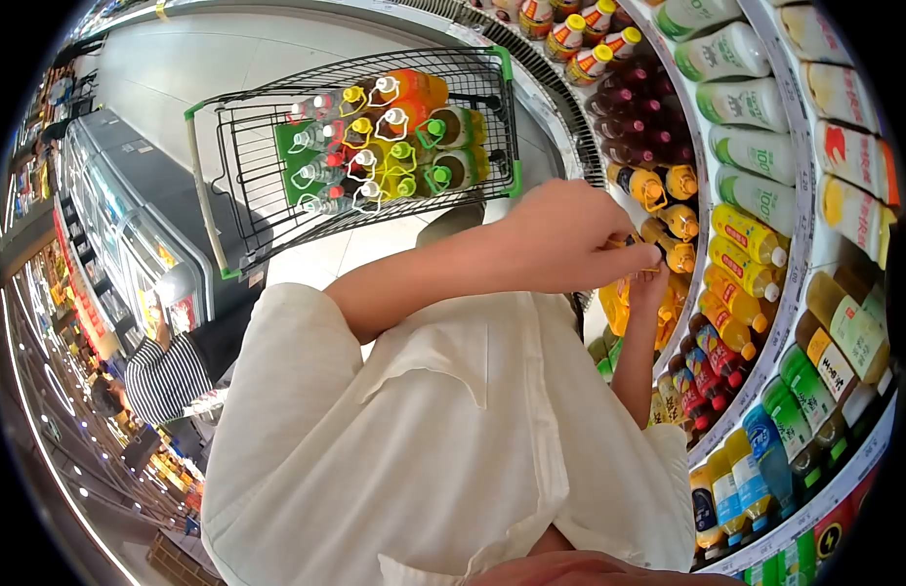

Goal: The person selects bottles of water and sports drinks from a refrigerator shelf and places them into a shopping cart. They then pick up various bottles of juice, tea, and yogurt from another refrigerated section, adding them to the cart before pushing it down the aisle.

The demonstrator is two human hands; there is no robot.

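My left hand (580,239) reaches across to the right with its fingers curled closed, beside the orange drink bottles (679,259) on the shelf. My right hand (650,280) is up against it, fingers drawn in and partly hidden behind the left. A small dark piece shows between the two hands, but what they grip is mostly covered. Just below them is an orange bottle body (614,311); I cannot tell whether it is held. Ahead stands a shopping cart (204,186) with green corners, loaded with large drink bottles (414,93), many with ring handles on their necks.
Curved shelves on my right hold dark drink bottles (634,112), white-green bottles (736,54) and yellow bottles (746,234). Left of the cart runs a glass-topped freezer (131,195). A person in a striped top (175,381) stands beside it. Pale floor tiles (199,54) lie beyond.
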